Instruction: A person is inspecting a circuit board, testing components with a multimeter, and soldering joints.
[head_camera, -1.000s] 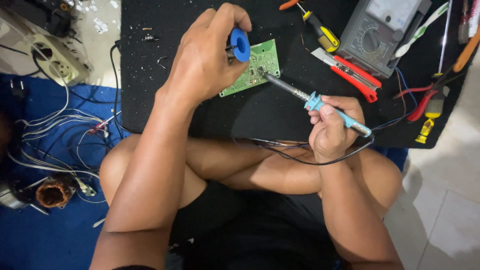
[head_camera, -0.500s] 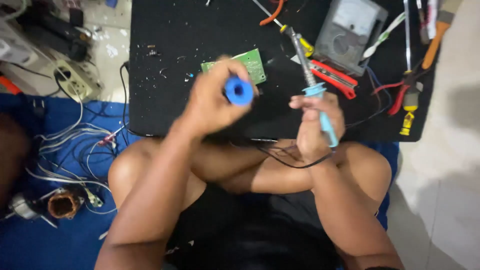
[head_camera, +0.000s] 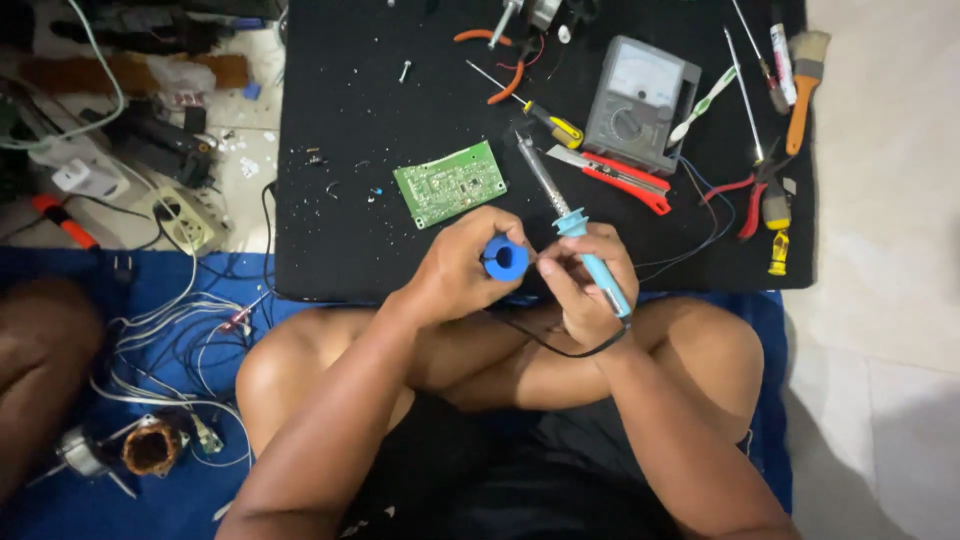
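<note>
Soldering iron (head_camera: 580, 235) is lying on a slant, its long axis running from the pale blue handle low at the right up to the metal tip at the upper left, which is pointing toward the green circuit board (head_camera: 450, 183) without touching it. Going from the left: loose wires (head_camera: 170, 340) and a small copper-wound motor (head_camera: 150, 447) are sitting on the blue cloth, well apart from the hands. On the black mat (head_camera: 340, 240) the circuit board is lying flat, just above the left hand (head_camera: 460, 265). That hand is curling closed around a blue solder spool (head_camera: 505, 258) — fingers wrapped on its rim, the hole facing the camera. Just beside it, the right hand (head_camera: 590, 280) is clamping the iron's handle, while its fingertips are meeting the spool's edge; whether they are pinching a strand, I cannot tell. Farther right, a grey multimeter (head_camera: 640, 100) and a red utility knife (head_camera: 625, 180) are resting on the mat.
</note>
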